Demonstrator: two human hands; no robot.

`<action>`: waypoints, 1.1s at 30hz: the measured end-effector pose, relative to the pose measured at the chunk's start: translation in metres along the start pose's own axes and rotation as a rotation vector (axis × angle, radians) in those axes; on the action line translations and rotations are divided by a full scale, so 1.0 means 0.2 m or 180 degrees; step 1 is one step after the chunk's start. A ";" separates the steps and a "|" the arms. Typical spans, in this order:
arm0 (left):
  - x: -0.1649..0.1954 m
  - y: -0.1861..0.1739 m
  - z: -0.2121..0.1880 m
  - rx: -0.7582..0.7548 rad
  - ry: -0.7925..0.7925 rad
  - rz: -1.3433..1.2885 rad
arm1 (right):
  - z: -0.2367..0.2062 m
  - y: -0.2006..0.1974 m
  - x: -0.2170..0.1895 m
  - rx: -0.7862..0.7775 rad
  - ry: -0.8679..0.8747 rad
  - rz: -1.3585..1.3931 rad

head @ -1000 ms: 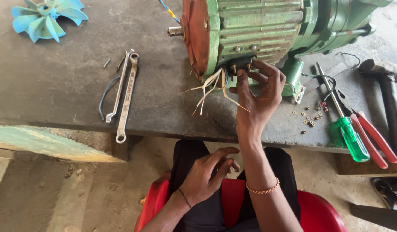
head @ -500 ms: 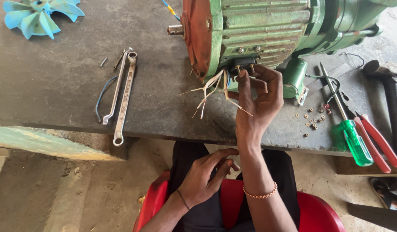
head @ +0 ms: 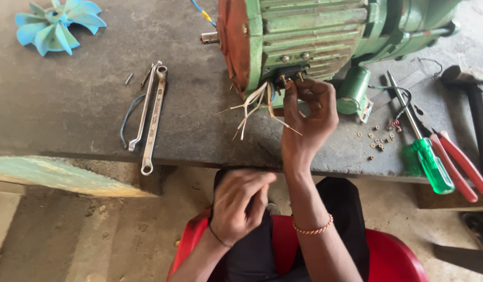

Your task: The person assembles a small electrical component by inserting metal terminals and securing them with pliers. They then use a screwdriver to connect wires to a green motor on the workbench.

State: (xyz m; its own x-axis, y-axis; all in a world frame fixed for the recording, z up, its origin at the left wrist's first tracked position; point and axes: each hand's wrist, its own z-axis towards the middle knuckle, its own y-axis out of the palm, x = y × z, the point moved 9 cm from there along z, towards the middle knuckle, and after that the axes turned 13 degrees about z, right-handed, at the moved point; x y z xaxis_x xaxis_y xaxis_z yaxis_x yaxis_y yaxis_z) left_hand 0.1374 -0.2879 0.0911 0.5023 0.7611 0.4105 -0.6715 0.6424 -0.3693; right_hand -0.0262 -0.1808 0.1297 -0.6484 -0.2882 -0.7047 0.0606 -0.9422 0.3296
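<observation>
Right hand [head: 309,112] pinches wires [head: 252,109] at the motor [head: 309,36] terminals; left hand [head: 241,203] curls below, contents unseen; wires hang loose, unconnected.

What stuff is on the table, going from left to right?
Blue fan → spanners → green motor with the right hand at its wires → green-handled screwdriver → red-handled pliers → hammer.

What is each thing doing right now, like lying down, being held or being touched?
Green motor: lying on its side on the bench.
Pale wires: loose, sticking out of the motor.
Right hand: raised, fingers at the motor's terminals.
Left hand: low over the lap, blurred.
Two spanners: lying flat.
Green screwdriver: lying untouched.
Blue fan: lying apart.
</observation>
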 end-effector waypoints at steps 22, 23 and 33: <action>-0.15 0.17 0.55 -0.0401 0.1493 0.2182 | 0.05 -0.12 0.13 -0.0055 0.1072 0.1172; -0.14 0.18 0.57 -0.0215 0.1568 0.2215 | 0.04 -0.13 0.14 -0.0034 0.1172 0.1202; -0.20 0.22 0.65 0.0073 0.1490 0.2303 | 0.06 -0.11 0.17 -0.0069 0.1253 0.1151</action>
State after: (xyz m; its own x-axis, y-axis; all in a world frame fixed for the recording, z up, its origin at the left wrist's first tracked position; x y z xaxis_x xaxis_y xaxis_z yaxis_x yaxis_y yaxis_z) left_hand 0.0158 -0.3023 0.1668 0.1160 0.9446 -0.3072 -0.9214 -0.0132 -0.3884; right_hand -0.0574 -0.1678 0.1061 -0.2497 -0.6336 -0.7323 0.2457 -0.7730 0.5850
